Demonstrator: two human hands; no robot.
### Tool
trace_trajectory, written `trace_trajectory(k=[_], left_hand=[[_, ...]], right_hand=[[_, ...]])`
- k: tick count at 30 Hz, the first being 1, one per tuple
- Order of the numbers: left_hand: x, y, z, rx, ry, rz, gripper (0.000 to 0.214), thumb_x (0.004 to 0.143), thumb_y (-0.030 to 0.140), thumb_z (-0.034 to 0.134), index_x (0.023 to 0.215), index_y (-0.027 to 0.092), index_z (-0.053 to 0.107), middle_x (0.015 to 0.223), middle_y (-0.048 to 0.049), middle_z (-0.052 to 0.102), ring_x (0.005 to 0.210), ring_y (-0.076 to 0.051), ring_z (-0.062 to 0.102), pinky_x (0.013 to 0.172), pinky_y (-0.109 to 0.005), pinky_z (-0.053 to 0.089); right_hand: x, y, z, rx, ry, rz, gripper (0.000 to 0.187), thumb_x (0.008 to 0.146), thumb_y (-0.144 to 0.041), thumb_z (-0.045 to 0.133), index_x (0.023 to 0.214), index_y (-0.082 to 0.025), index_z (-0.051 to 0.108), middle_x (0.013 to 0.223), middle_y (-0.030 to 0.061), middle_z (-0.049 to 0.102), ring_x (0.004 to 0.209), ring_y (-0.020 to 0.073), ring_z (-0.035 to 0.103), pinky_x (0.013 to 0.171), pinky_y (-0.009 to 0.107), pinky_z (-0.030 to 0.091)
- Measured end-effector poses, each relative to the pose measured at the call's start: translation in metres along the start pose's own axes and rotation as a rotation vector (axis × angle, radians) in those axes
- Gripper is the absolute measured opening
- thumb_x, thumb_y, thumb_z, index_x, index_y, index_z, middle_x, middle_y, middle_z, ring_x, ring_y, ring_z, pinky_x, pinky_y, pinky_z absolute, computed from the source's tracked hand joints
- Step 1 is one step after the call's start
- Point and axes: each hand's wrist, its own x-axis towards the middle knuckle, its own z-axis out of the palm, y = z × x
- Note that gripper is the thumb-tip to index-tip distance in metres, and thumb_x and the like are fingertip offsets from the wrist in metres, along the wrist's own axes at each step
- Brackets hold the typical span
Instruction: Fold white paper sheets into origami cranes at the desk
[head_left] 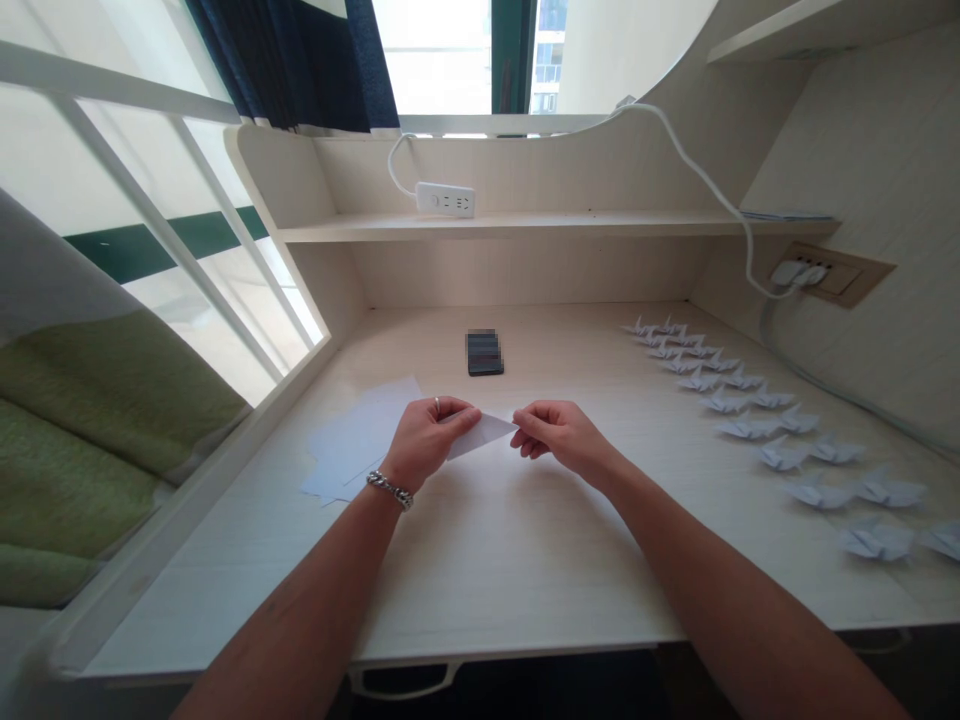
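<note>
A folded piece of white paper (pixel 484 432) is held between my hands above the middle of the desk, its narrow point toward the right. My left hand (pixel 431 430), with a ring and a chain bracelet (pixel 390 489) at the wrist, pinches the wide end between thumb and fingers. At the pointed tip, my right hand (pixel 551 430) closes thumb and forefinger on the paper. Part of the paper is hidden behind my left fingers. Loose white sheets (pixel 352 440) lie overlapping on the desk just left of my left hand.
Folded paper cranes (pixel 750 427) stand in two rows along the desk's right side. A dark phone-like object (pixel 484 352) lies beyond my hands. A power strip (pixel 445 199) rests on the shelf (pixel 555 228). A white cable (pixel 697 170) runs to the wall socket (pixel 847 278).
</note>
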Motion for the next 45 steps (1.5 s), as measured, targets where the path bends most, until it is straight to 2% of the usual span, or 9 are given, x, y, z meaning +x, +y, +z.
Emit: trace_trajectory(k=[2, 7, 16, 26, 32, 37, 40, 45], left_hand=[[0.000, 0.000, 0.000, 0.023, -0.019, -0.003, 0.029, 0.069, 0.043, 0.072, 0.073, 0.014, 0.072, 0.064, -0.0020, 0.064, 0.056, -0.011, 0.049, 0.051, -0.024, 0.035], [0.000, 0.001, 0.000, 0.094, -0.044, 0.007, 0.030, 0.070, 0.043, 0.070, 0.076, 0.014, 0.073, 0.064, -0.0027, 0.065, 0.056, -0.013, 0.051, 0.051, -0.024, 0.036], [-0.001, -0.002, 0.003, 0.180, -0.094, 0.092, 0.028, 0.073, 0.042, 0.066, 0.076, 0.015, 0.073, 0.074, -0.0052, 0.071, 0.066, -0.016, 0.059, 0.059, -0.026, 0.043], [-0.002, -0.001, 0.004, 0.207, -0.065, 0.088, 0.029, 0.074, 0.043, 0.066, 0.074, 0.015, 0.074, 0.071, -0.0045, 0.071, 0.065, -0.016, 0.059, 0.060, -0.026, 0.042], [-0.005, 0.002, 0.009, 0.265, -0.100, 0.127, 0.026, 0.076, 0.039, 0.064, 0.073, 0.015, 0.074, 0.073, -0.0045, 0.072, 0.069, -0.017, 0.062, 0.063, -0.026, 0.044], [-0.006, 0.003, 0.014, 0.268, -0.142, 0.121, 0.024, 0.075, 0.037, 0.064, 0.073, 0.016, 0.075, 0.073, -0.0044, 0.073, 0.071, -0.018, 0.062, 0.066, -0.026, 0.044], [-0.005, 0.003, 0.013, 0.214, -0.112, 0.073, 0.022, 0.073, 0.036, 0.066, 0.071, 0.016, 0.074, 0.070, -0.0038, 0.071, 0.067, -0.017, 0.060, 0.063, -0.026, 0.043], [-0.001, 0.002, 0.001, 0.048, 0.008, -0.008, 0.025, 0.068, 0.039, 0.072, 0.069, 0.014, 0.072, 0.062, -0.0018, 0.064, 0.056, -0.012, 0.051, 0.053, -0.024, 0.037]], right_hand=[[0.000, 0.003, 0.004, -0.045, -0.036, -0.027, 0.032, 0.080, -0.045, 0.064, 0.073, -0.013, 0.064, 0.069, 0.0064, 0.070, 0.056, 0.0110, 0.061, 0.055, 0.024, 0.049], [-0.002, 0.002, 0.004, -0.107, -0.015, -0.049, 0.027, 0.078, -0.039, 0.067, 0.072, -0.013, 0.065, 0.068, 0.0071, 0.071, 0.054, 0.0119, 0.060, 0.053, 0.025, 0.049], [-0.001, 0.002, 0.005, -0.029, -0.048, -0.027, 0.025, 0.075, -0.037, 0.069, 0.075, -0.013, 0.066, 0.066, 0.0056, 0.070, 0.054, 0.0111, 0.060, 0.053, 0.024, 0.049], [-0.005, -0.002, 0.009, -0.092, -0.020, -0.035, 0.019, 0.070, -0.031, 0.073, 0.074, -0.013, 0.069, 0.066, 0.0051, 0.069, 0.055, 0.0132, 0.061, 0.054, 0.026, 0.049], [-0.002, 0.004, 0.009, -0.074, -0.088, -0.052, 0.021, 0.077, -0.035, 0.065, 0.078, -0.014, 0.068, 0.068, 0.0024, 0.065, 0.063, 0.0141, 0.062, 0.060, 0.027, 0.051], [0.000, 0.006, 0.015, -0.220, -0.012, -0.092, 0.016, 0.076, -0.028, 0.060, 0.070, -0.015, 0.066, 0.062, -0.0001, 0.060, 0.059, 0.0121, 0.055, 0.054, 0.023, 0.045], [-0.001, 0.003, 0.015, -0.267, 0.031, -0.110, 0.011, 0.073, -0.022, 0.058, 0.066, -0.016, 0.064, 0.059, -0.0007, 0.060, 0.057, 0.0115, 0.053, 0.052, 0.023, 0.040], [-0.003, -0.003, 0.005, -0.176, -0.006, -0.072, 0.011, 0.070, -0.017, 0.055, 0.062, -0.016, 0.062, 0.057, 0.0015, 0.063, 0.057, 0.0138, 0.056, 0.056, 0.025, 0.043]])
